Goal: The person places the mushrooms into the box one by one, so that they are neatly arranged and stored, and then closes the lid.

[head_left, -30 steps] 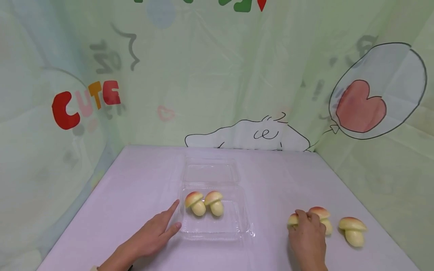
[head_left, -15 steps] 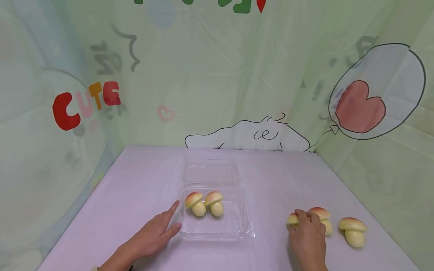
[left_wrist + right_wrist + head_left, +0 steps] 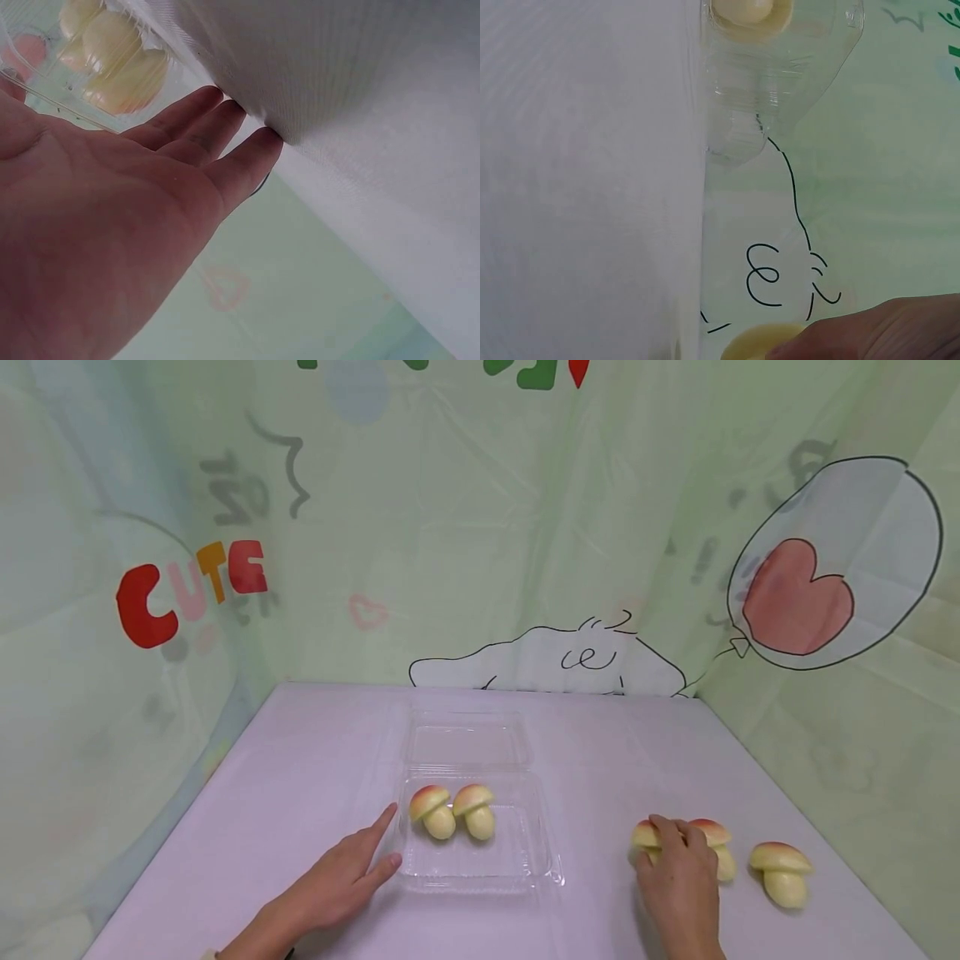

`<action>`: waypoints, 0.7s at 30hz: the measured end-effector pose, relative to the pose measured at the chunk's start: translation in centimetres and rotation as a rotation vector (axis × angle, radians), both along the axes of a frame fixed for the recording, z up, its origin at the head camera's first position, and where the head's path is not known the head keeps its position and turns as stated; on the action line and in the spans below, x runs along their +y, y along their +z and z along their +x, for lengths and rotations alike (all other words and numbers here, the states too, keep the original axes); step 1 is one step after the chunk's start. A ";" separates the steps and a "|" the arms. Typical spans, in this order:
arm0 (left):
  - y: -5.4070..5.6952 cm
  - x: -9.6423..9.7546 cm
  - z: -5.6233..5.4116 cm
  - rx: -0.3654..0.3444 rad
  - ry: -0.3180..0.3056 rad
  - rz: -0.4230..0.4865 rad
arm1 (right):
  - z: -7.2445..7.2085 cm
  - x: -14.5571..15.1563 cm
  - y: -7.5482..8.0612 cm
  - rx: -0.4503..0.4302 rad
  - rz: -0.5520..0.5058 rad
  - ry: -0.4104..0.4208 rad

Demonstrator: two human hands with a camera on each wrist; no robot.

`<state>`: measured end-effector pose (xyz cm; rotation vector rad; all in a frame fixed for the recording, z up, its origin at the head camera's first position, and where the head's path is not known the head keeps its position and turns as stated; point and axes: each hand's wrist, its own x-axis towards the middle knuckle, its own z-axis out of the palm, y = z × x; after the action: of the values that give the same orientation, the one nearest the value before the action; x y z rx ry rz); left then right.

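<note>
A clear plastic clamshell box (image 3: 517, 868) lies with its lid (image 3: 468, 743) folded back. Two cream-yellow mushrooms with red-tinged caps lie inside, a left one (image 3: 433, 812) and a right one (image 3: 474, 812). My left hand (image 3: 337, 868) rests at the box's left edge, index finger and thumb extended to its side; in the left wrist view the other fingers (image 3: 247, 157) reach the table. Over at the right, my right hand (image 3: 678, 881) grips a similar mushroom (image 3: 645, 835) from above, covering much of it. The right wrist view shows that mushroom's rounded edge (image 3: 754, 345) against the hand.
One more mushroom (image 3: 723, 852) sits just right of the right hand, partly hidden by it. Another mushroom (image 3: 782, 872) lies farther right. The pale lilac table (image 3: 600, 760) is enclosed by printed green curtains (image 3: 465, 543) at the back and sides.
My right hand and the mushroom in its fingers have shifted slightly left and away from me. The left hand, the box and the other mushrooms stay where they were.
</note>
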<state>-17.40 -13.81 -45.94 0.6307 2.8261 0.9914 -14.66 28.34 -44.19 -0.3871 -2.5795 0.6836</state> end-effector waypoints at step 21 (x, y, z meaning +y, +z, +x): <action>0.0 0.0 0.0 -0.004 0.002 0.005 | -0.5 -1.1 0.9 0.240 0.052 0.078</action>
<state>-17.39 -13.78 -45.89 0.6258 2.8222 0.9998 -15.18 27.21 -43.33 -0.1770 -2.3882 0.6462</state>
